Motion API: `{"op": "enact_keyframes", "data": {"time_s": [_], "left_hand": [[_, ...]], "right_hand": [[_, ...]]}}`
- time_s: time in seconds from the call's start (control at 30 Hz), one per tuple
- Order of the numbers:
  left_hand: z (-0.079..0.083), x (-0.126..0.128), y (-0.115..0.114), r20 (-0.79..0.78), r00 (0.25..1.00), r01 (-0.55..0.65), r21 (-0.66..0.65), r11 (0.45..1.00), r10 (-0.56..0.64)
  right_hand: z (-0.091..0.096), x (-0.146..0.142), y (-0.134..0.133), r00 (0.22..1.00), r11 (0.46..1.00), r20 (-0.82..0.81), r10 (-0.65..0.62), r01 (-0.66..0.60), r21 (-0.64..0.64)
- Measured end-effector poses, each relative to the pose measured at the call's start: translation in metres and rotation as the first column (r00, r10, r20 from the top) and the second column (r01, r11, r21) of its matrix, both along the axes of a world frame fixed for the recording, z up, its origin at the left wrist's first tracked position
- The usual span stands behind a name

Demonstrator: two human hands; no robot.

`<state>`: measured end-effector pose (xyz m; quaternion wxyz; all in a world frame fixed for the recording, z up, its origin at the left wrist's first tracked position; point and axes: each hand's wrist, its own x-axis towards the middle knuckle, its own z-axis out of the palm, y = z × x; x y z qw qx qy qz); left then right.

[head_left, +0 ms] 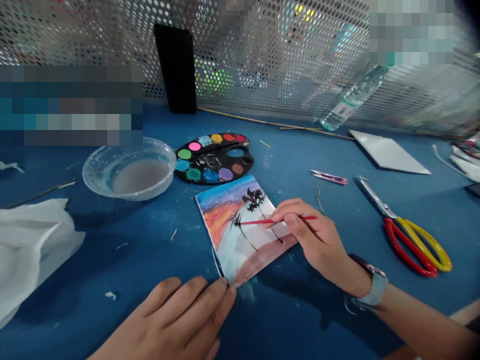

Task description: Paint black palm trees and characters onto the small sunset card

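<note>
My right hand (318, 240) pinches a red paintbrush (255, 221), its tip pointing left at the painting (242, 255).
The paintbrush's long axis runs nearly level across my view, over the painting's middle; my left hand (180, 320), fingers stretched out, touches the near corner. A perforated metal panel (262, 60) stands behind the blue table (142, 250). A clear bowl (97, 172) holds cloudy liquid (142, 175); a black palette (213, 161) holds coloured paints (210, 174).

red brush (257, 221), blue-and-orange painting (231, 245) with black trees (254, 199), black palette (213, 161), blue table (157, 240), dotted silver panel (245, 60)
</note>
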<state>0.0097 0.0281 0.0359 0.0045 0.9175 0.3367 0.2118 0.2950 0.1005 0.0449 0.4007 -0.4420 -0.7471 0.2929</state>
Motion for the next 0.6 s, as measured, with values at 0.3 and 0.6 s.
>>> {"op": "enact_keyframes", "data": {"time_s": [0.3, 0.6], "left_hand": [[-0.002, 0.000, 0.000, -0.011, 1.000, -0.009, -0.006, 1.000, 0.009], [-0.001, 0.001, 0.001, -0.014, 1.000, -0.015, 0.033, 0.999, 0.016]], "right_hand": [[-0.003, 0.013, 0.008, 0.973, 0.992, -0.200, -0.120, 0.109, -0.063], [-0.009, 0.006, 0.049, 0.942, 0.956, -0.312, 0.120, -0.195, -0.220]]}}
